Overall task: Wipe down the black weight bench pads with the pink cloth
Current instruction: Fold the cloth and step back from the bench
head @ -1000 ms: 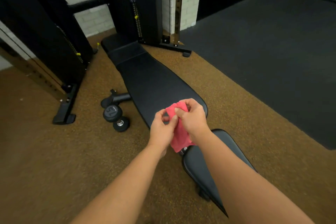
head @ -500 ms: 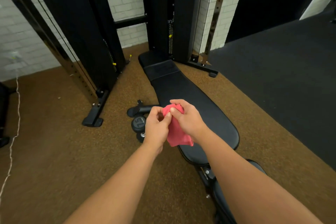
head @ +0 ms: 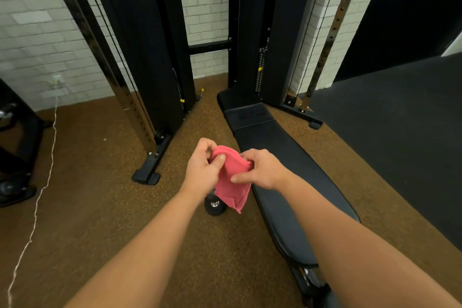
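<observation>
A pink cloth [head: 233,182] hangs bunched in the air between both hands, above the floor just left of the bench. My left hand [head: 203,170] pinches its upper left part. My right hand [head: 262,170] grips its right side. The long black back pad [head: 282,165] of the weight bench lies flat, running from the cable machine toward me on the right. Its near end rounds off under my right forearm. The seat pad is mostly hidden below my right arm.
A black cable machine [head: 252,32] with two towers stands against a white brick wall. Its foot [head: 147,175] juts out on the brown floor at left. A black dumbbell [head: 213,205] lies under the cloth. A white cord [head: 37,197] trails at left. Dark matting [head: 400,132] covers the right.
The view has tilted up and shifted, so the bench sits further right and lower. Both hands have spread slightly apart, pulling the cloth open between them.
</observation>
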{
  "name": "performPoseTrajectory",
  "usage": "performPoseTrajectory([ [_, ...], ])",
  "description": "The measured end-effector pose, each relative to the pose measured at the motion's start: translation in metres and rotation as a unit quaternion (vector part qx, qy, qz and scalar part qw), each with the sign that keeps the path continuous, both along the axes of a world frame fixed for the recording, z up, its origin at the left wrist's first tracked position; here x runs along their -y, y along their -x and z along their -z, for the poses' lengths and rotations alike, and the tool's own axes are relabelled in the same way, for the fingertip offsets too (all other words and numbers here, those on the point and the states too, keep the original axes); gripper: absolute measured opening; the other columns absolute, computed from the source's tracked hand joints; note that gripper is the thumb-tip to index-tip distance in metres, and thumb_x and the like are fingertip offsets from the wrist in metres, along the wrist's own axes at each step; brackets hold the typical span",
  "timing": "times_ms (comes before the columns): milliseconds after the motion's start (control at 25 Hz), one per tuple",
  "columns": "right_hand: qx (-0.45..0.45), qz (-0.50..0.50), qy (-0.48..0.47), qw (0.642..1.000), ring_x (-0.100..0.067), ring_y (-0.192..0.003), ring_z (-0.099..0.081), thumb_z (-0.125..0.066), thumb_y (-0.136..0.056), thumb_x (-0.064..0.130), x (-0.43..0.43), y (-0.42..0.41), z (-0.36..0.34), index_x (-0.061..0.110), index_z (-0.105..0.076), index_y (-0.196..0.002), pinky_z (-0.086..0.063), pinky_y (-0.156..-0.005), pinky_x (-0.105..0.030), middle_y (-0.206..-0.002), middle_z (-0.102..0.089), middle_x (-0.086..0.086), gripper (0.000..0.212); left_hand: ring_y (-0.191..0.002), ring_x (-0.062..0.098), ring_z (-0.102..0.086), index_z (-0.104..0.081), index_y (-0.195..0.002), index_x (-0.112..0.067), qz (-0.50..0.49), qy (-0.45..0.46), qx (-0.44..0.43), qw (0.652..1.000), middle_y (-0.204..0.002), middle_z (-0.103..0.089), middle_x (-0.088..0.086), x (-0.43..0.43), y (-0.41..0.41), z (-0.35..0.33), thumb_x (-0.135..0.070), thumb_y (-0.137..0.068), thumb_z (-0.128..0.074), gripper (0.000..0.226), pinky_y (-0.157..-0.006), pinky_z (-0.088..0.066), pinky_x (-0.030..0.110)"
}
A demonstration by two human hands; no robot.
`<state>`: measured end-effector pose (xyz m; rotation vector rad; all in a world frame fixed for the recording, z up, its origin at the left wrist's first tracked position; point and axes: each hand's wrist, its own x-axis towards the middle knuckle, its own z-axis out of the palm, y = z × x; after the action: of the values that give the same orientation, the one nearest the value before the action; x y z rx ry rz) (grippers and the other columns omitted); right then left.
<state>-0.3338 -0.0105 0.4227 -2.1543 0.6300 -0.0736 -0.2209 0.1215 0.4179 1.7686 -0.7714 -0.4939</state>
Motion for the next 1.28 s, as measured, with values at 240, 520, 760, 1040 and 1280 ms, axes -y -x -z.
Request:
performPoseTrajectory([
  [240, 0.048, 0.027, -0.102, 0.993, -0.02, -0.078, -0.062, -0.081, -0.071, 0.023, 0.026, -0.038, 0.015, 0.012, -0.062, -0.08, -0.051, -0.071, -0.039, -0.08, -0.062, -0.006, 0.024, -0.096, 0.007, -0.062, -0.058, -0.115, -0.027, -0.004, -0.01, -0.027, 1.0, -0.102, -0.068, -0.007, 0.02, -0.038, 0.006, -0.016, -0.095, -0.056, 0.023, -0.086, -0.047, 0.027],
  [520, 0.017, -0.039, -0.059, 0.997, -0.004, -0.084, -0.062, -0.07, -0.085, 0.038, 0.08, -0.08, 0.006, 0.036, -0.06, -0.084, -0.045, -0.071, -0.022, -0.084, -0.066, 0.013, 0.01, -0.095, 0.015, -0.063, -0.063, -0.102, -0.022, -0.028, -0.045, -0.018, 0.998, -0.098, -0.067, -0.001, 0.071, -0.077, -0.001, -0.023, -0.097, -0.054, 0.011, -0.088, -0.05, 0.039],
  [760, -0.035, -0.111, 0.012, 0.993, -0.004, -0.087, -0.052, -0.074, -0.082, 0.028, 0.118, -0.116, 0.004, 0.028, -0.067, -0.098, -0.039, -0.071, -0.018, -0.086, -0.054, 0.017, 0.018, -0.092, 0.023, -0.061, -0.062, -0.094, -0.026, -0.041, -0.067, -0.009, 0.997, -0.092, -0.066, 0.002, 0.097, -0.119, 0.005, -0.022, -0.098, -0.051, 0.012, -0.088, -0.049, 0.051],
  [1040, -0.063, -0.118, 0.093, 0.987, -0.018, -0.088, -0.06, -0.054, -0.096, 0.032, 0.133, -0.17, 0.04, 0.024, -0.059, -0.099, -0.048, -0.075, -0.035, -0.09, -0.064, 0.003, 0.009, -0.093, 0.026, -0.061, -0.061, -0.092, -0.025, -0.069, -0.116, -0.025, 0.991, -0.094, -0.065, 0.006, 0.109, -0.175, 0.039, -0.022, -0.097, -0.052, 0.01, -0.085, -0.051, 0.05],
  [1280, -0.081, -0.082, 0.114, 0.987, -0.02, -0.081, -0.054, -0.06, -0.093, 0.029, 0.126, -0.204, 0.074, 0.022, -0.045, -0.089, -0.043, -0.071, -0.033, -0.087, -0.053, 0.001, 0.017, -0.087, 0.024, -0.061, -0.061, -0.086, -0.027, -0.052, -0.147, -0.046, 0.987, -0.087, -0.064, 0.003, 0.106, -0.217, 0.072, -0.021, -0.095, -0.055, 0.012, -0.079, -0.052, 0.052],
])
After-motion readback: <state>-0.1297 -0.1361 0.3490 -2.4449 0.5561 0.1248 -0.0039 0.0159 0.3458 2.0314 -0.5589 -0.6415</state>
